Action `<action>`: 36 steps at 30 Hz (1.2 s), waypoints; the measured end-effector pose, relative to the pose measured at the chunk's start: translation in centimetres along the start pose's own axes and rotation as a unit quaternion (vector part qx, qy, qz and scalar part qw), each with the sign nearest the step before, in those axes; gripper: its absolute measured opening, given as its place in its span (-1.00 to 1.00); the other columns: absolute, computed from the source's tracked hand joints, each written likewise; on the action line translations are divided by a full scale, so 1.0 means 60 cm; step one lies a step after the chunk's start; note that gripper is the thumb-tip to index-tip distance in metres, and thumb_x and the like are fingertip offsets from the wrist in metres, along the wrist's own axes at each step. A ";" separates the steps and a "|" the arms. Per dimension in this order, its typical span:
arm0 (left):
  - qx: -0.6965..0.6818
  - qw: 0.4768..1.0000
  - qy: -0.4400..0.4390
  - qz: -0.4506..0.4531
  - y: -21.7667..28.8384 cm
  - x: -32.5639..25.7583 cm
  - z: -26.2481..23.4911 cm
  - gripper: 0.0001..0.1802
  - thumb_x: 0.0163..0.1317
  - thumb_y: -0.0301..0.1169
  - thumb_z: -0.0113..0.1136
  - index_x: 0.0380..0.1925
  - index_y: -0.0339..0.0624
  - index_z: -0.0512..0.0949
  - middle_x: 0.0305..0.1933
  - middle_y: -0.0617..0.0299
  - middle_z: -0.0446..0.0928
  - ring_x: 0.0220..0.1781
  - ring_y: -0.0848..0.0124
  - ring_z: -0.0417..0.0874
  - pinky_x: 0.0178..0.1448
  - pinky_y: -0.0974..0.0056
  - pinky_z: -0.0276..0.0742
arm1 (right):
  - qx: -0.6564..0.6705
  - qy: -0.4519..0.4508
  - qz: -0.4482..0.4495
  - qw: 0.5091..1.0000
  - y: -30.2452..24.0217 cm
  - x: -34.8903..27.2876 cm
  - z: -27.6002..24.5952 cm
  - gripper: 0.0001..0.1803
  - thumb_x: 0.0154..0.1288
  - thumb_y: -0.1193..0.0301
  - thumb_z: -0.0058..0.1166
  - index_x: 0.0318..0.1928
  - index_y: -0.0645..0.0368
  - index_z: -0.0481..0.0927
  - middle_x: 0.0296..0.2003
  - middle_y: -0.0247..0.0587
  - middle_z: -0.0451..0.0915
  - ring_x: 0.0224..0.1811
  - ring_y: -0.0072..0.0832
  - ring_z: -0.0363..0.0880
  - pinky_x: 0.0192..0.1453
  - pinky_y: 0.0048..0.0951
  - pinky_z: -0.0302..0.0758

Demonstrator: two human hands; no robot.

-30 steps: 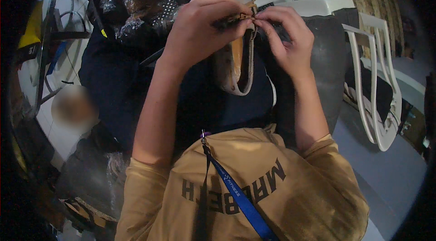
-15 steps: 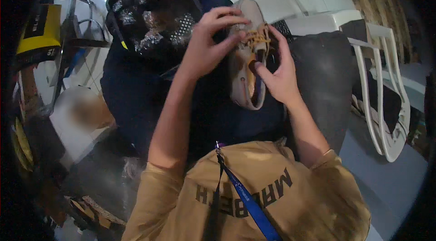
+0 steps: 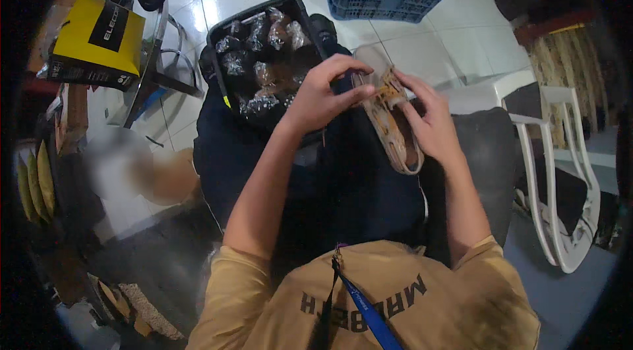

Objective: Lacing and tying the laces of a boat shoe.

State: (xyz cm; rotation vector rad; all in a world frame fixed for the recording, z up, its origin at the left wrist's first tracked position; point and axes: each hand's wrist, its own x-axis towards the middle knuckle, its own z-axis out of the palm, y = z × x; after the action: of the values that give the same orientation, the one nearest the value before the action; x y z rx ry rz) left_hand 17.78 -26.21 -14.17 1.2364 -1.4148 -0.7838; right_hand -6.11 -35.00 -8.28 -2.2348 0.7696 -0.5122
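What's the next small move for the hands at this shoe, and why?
I'd probably try a gentle pull on the tan laces with the left hand: it is right by them, though I can't tell whether it grips a strand. The right hand holds the shoe along its right side, so a light tug should hardly shift it.

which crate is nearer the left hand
The black crate, holding plastic-wrapped bundles right beside the left hand in view; the blue crate sits farther off, at the top edge.
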 end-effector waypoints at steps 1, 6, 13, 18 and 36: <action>0.000 1.000 0.000 0.006 -0.010 0.001 0.007 -0.52 0.27 -0.23 0.53 0.13 -0.18 0.66 0.23 0.13 0.58 0.25 0.25 0.62 0.33 0.17 0.51 | -0.004 0.003 -0.002 1.000 0.012 -0.007 0.006 -0.45 0.44 0.51 0.14 0.42 0.23 0.52 0.33 0.02 0.61 0.41 -0.19 0.58 0.45 -0.27 0.46; 0.070 0.984 0.147 0.073 -0.023 -0.031 0.037 -0.32 0.19 -0.12 0.54 0.26 -0.15 0.59 0.41 0.03 0.48 0.45 0.11 0.46 0.50 0.01 0.36 | 0.148 0.026 0.082 0.985 0.020 -0.029 0.038 -0.41 0.42 0.59 0.16 0.46 0.23 0.50 0.36 0.03 0.60 0.40 -0.31 0.58 0.50 -0.31 0.41; 0.180 0.970 0.030 0.158 -0.001 -0.027 0.050 -0.57 0.31 -0.27 0.38 0.20 0.09 0.70 0.29 0.35 0.67 0.55 0.10 0.43 0.66 -0.11 0.09 | 0.190 -0.051 0.096 0.976 0.016 -0.007 0.029 -0.26 0.32 0.61 0.19 0.51 0.21 0.34 0.31 -0.07 0.64 0.35 -0.39 0.61 0.42 -0.37 0.49; 0.183 0.973 0.037 0.132 -0.002 -0.028 0.021 -0.66 0.35 -0.28 0.33 0.12 0.12 0.74 0.20 0.33 0.70 0.46 0.16 0.48 0.64 -0.11 0.02 | 0.131 -0.144 0.152 0.969 0.001 0.014 0.000 -0.25 0.26 0.57 0.16 0.49 0.24 0.32 0.31 -0.13 0.64 0.38 -0.29 0.62 0.44 -0.32 0.47; 0.043 0.937 0.293 -0.183 -0.162 -0.042 -0.094 -0.66 0.20 -0.25 0.56 -0.18 -0.25 0.72 -0.33 0.17 0.64 -0.22 0.30 0.64 0.05 0.18 0.53 | 0.268 -0.077 0.105 0.955 0.013 -0.053 0.027 -0.28 0.28 0.70 0.05 0.49 0.24 0.33 0.35 -0.02 0.60 0.36 -0.39 0.55 0.40 -0.37 0.40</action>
State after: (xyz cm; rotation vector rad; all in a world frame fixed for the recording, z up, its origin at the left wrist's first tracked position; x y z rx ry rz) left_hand 25.59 -25.33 -22.58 1.6604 -0.7464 -0.5283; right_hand -7.88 -32.56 -10.37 -1.6472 0.6782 -0.3814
